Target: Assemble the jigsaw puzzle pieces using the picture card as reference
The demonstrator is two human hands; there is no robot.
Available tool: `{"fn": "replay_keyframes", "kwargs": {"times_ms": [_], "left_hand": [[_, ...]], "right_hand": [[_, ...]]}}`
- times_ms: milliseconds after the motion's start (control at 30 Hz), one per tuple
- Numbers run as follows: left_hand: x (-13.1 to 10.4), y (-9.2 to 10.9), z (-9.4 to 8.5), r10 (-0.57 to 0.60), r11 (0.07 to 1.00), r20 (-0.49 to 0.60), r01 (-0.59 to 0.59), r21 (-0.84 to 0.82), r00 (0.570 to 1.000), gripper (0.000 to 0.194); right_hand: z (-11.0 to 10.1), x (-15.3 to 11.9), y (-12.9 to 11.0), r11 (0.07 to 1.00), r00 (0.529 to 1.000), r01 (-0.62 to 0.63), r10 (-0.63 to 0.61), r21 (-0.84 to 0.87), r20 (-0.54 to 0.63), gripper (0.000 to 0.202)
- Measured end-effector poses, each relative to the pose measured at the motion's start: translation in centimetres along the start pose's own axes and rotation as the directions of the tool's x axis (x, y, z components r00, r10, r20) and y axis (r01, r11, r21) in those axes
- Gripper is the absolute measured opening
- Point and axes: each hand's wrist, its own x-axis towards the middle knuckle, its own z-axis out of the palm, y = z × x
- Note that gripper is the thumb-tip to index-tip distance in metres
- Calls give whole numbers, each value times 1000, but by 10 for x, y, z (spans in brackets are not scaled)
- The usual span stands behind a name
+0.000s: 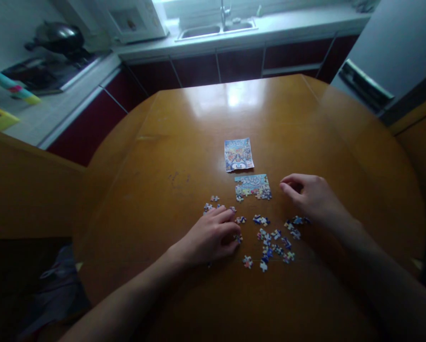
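A partly joined puzzle [253, 185] lies on the wooden table [163, 142], just below a printed picture sheet [238, 154]. My left hand [213, 234] rests over loose pieces left of centre, its fingers curled down; a loose piece [237, 238] shows at its fingertips, and whether it is gripped is unclear. To the right of the joined puzzle is my right hand [304, 192], thumb and index finger pinched together; anything between them is too small to make out. Several more loose pieces [267, 247] are scattered between and below the hands.
Beyond the table run a counter with a double sink [218, 31] and a faucet [223, 12]. At the far left a dark pot [61, 38] stands on the stove. A fridge [387, 47] is at the right. Fabric [61, 285] hangs low at the left.
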Motion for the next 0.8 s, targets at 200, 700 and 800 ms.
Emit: {"fn": "replay_keyframes", "kwargs": {"times_ms": [200,700,800], "left_hand": [[18,-1,-16,16,999,17,-16,43,1000,11],[108,-48,-25,187,980,16,-188,66,982,10],[108,-50,-24,184,981,20,-185,61,983,10]], "right_hand": [[-1,1,-2,999,1000,10,-10,40,5,19],[2,5,-4,999,1000,-10,9,46,15,20],[3,5,-4,999,1000,-6,5,48,18,20]]}}
